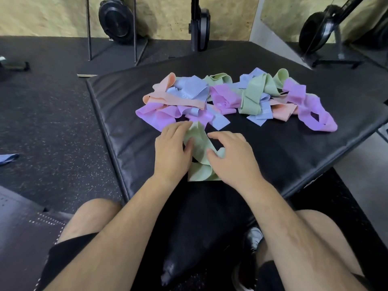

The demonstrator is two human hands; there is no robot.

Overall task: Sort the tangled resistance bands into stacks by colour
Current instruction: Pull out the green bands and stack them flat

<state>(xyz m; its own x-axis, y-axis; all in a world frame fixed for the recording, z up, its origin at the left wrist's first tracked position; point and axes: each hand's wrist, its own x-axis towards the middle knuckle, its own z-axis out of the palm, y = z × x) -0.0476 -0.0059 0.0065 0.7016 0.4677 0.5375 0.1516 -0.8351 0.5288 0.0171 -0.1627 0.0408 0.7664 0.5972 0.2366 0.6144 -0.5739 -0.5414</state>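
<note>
A tangled heap of resistance bands [226,97] in pink, blue, green and peach lies across the black padded mat [294,148]. One green band [200,148] lies pulled out of the heap toward me, folded on the mat near its front edge. My left hand [171,152] rests on the band's left side with its fingers lying over the fabric and the fingertips near a pink band. My right hand [231,158] presses on the band's right side with loosely bent fingers.
The mat's left edge [105,131] drops to speckled rubber floor. A blue band [8,158] lies on the floor at the far left. Weight plates [116,19] and rack posts [197,24] stand against the back wall. My knees frame the bottom of the view.
</note>
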